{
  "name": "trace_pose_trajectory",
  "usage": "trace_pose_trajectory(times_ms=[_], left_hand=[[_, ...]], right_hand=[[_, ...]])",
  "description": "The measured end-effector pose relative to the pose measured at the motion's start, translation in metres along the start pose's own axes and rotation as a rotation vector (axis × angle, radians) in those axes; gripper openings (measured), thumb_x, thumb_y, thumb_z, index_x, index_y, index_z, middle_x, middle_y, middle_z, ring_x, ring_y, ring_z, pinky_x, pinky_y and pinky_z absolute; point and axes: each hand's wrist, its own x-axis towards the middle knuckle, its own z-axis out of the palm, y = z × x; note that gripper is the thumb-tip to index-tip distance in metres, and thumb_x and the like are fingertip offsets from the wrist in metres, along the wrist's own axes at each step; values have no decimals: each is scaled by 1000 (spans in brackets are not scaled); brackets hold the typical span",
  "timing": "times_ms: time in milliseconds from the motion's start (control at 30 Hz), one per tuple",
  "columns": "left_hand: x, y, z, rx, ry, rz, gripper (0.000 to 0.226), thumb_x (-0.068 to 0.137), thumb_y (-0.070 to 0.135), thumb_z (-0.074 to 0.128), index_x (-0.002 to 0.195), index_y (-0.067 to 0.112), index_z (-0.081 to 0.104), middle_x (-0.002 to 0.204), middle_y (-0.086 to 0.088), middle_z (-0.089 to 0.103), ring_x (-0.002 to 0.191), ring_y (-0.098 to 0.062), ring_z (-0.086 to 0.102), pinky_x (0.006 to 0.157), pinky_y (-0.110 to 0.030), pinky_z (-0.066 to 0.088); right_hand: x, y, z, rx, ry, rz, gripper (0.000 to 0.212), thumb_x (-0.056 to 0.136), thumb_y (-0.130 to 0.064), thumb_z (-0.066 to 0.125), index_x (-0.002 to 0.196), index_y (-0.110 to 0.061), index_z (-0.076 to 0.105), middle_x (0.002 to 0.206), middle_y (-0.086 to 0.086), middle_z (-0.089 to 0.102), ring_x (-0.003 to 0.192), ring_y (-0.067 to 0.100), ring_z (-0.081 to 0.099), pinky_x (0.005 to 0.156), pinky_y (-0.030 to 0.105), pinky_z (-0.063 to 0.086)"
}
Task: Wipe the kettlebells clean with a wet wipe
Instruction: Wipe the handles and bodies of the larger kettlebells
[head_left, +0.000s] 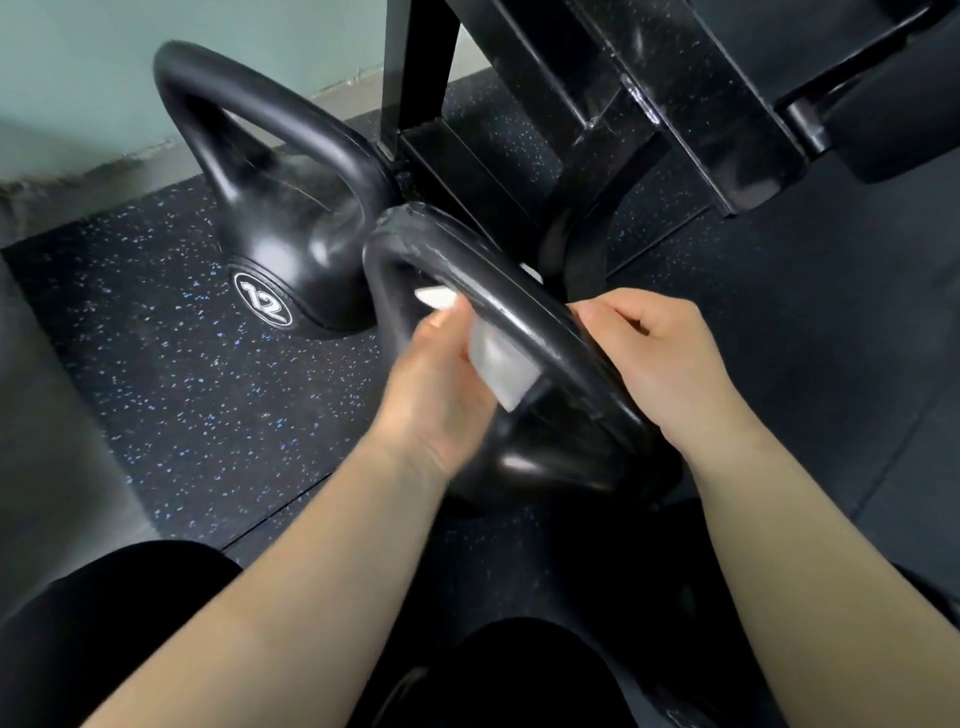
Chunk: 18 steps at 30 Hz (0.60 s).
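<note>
Your left hand (441, 384) pinches white wet wipe (496, 366), grip closed on it, wipe pressed against inner side of near kettlebell handle (483, 280). Your right hand (660, 364) wraps same handle from outer side, grip closed around bar. Near kettlebell (550, 462) stands on speckled rubber floor (182, 389), right in front of your knees. Second kettlebell (291, 234), marked 12, sits just beyond on left, touching near one's handle. Black rack frame (675, 104) stands behind both.
</note>
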Motion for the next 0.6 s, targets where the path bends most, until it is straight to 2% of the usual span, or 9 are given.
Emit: trace_pose_trajectory(times_ms=[33, 100, 133, 200, 233, 300, 433, 500, 600], left_hand=[[-7, -11, 1, 35, -30, -31, 35, 89, 34, 43, 100, 6, 60, 94, -4, 70, 91, -17, 65, 87, -33, 52], [-17, -20, 3, -7, 19, -101, 39, 91, 40, 38, 79, 10, 60, 90, -1, 71, 89, -17, 66, 82, -33, 53], [-18, -19, 4, -40, 50, -106, 40, 92, 40, 35, 71, 14, 57, 86, 0, 70, 86, -16, 66, 79, -32, 54], [-14, -8, 5, -96, 125, -67, 39, 94, 36, 34, 69, 16, 55, 82, 1, 68, 81, -15, 65, 77, -30, 54], [-10, -1, 6, -121, 160, -36, 37, 94, 35, 34, 71, 16, 56, 81, 2, 66, 79, -14, 64, 80, -29, 52], [-1, 11, 6, -144, 196, 21, 33, 95, 34, 34, 79, 15, 56, 83, 3, 63, 81, -12, 62, 86, -29, 49], [6, 10, 4, -157, 140, 19, 33, 93, 31, 40, 100, 5, 60, 101, -5, 64, 106, -24, 60, 100, -40, 45], [-1, -4, 3, -72, 89, -20, 40, 94, 28, 37, 116, -1, 52, 109, -10, 62, 105, -24, 60, 97, -36, 48], [-15, -21, 0, -65, 56, -67, 41, 94, 19, 37, 127, -4, 40, 101, -8, 63, 93, -18, 62, 86, -28, 52]], right_hand=[[0, 0, 0, 11, 1, 16, 22, 85, -18, 52, 80, -4, 68, 86, 23, 65, 64, 19, 54, 56, 15, 41], [-1, -1, 1, 48, 0, 44, 20, 85, -18, 52, 77, -11, 70, 84, 15, 68, 68, 9, 58, 59, 15, 45], [-1, 0, 1, 59, 2, 52, 20, 84, -18, 52, 78, -11, 70, 85, 16, 68, 70, 10, 59, 61, 17, 46], [-2, 0, 1, 46, 6, 46, 23, 84, -20, 52, 81, -3, 68, 91, 25, 64, 72, 20, 58, 61, 20, 44], [-2, 1, 1, 37, 9, 36, 26, 84, -21, 53, 83, 1, 66, 93, 29, 62, 70, 23, 56, 59, 20, 42], [-2, 2, 1, 29, 18, 29, 30, 84, -22, 53, 85, 8, 62, 93, 34, 58, 67, 19, 49, 57, 20, 38], [-1, 2, 1, 25, 14, 24, 33, 84, -21, 53, 86, 11, 59, 90, 35, 57, 67, 15, 46, 57, 20, 38], [-1, 3, 1, 21, 17, 20, 31, 84, -21, 53, 85, 10, 60, 90, 34, 57, 68, 16, 48, 59, 22, 39], [-1, 2, 1, 0, 17, 4, 31, 84, -20, 52, 84, 9, 61, 90, 35, 57, 66, 27, 51, 58, 22, 39]])
